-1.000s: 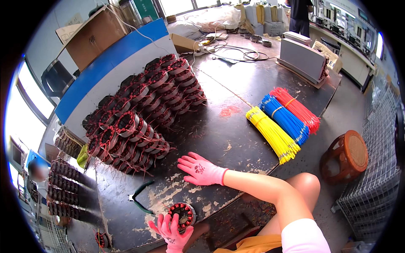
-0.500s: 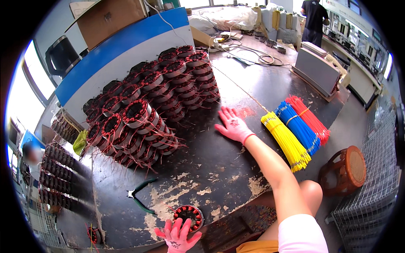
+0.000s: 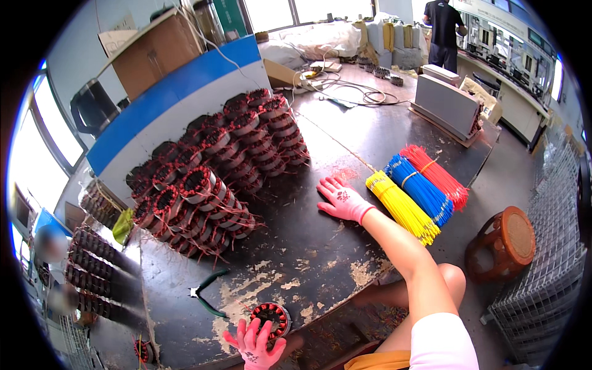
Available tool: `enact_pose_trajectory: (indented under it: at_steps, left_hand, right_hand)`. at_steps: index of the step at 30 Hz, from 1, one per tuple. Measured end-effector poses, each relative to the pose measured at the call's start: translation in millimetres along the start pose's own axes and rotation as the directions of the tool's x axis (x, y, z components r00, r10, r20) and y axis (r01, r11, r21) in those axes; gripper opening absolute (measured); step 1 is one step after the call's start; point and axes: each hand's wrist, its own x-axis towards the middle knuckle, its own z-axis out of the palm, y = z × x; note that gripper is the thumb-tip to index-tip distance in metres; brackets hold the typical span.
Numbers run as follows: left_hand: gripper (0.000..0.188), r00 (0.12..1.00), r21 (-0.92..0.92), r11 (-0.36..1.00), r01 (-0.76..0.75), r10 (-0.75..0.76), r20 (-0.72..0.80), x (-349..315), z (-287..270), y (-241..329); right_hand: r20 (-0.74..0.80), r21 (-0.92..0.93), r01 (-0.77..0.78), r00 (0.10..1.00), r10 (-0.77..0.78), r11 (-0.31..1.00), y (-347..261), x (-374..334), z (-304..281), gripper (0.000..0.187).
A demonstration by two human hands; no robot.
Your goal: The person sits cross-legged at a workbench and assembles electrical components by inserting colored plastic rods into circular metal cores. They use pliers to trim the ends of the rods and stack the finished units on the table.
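Note:
My right hand [image 3: 343, 201], in a pink glove, lies flat on the dark worktable [image 3: 296, 231] with its fingers stretched out. Just right of it is a bundle of yellow wires [image 3: 404, 208], then blue wires [image 3: 420, 190] and red wires [image 3: 436, 177]. My left hand [image 3: 255, 345], gloved in pink too, is at the near edge, its fingers spread at the rim of a single motor stator [image 3: 271, 319] with red windings. Whether those fingertips touch the stator I cannot tell. Green-handled pliers [image 3: 209, 295] lie beyond the left hand, handles apart.
Stacked stators [image 3: 206, 179] with loose red leads fill the table's left back, before a blue-and-white panel [image 3: 179, 83]. A grey box [image 3: 445, 105] stands at the far right. A brown stool [image 3: 502, 243] and a wire mesh cage [image 3: 542, 271] are at right. Another person [image 3: 444, 34] stands far back.
The whole view has shifted a little, so the table's things appear slightly left and lower. My right hand's fingers look closer together; it stays on the table, and the left stays beside the stator.

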Motion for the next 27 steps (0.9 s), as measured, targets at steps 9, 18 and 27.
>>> enact_pose_trajectory:
  at_steps: [9,18,27]
  left_hand:
    - [0.053,1.000,-0.011,1.000,-0.012,0.012,-0.021,3.3,5.1,2.1]
    - [0.053,0.996,0.076,0.995,-0.065,0.069,-0.060,17.3,-7.1,6.0]
    - [0.068,0.999,-0.060,0.998,0.022,-0.024,-0.042,4.0,-26.8,21.4]
  right_hand:
    - [-0.315,0.910,0.209,0.911,-0.267,-0.359,-201.3,-90.8,-203.9,0.045]
    - [-0.607,0.773,0.456,0.734,-0.303,-0.442,-192.1,-142.1,-297.0,0.037]
    - [-0.614,0.776,0.469,0.716,-0.332,-0.422,-197.7,-150.7,-301.9,0.032]
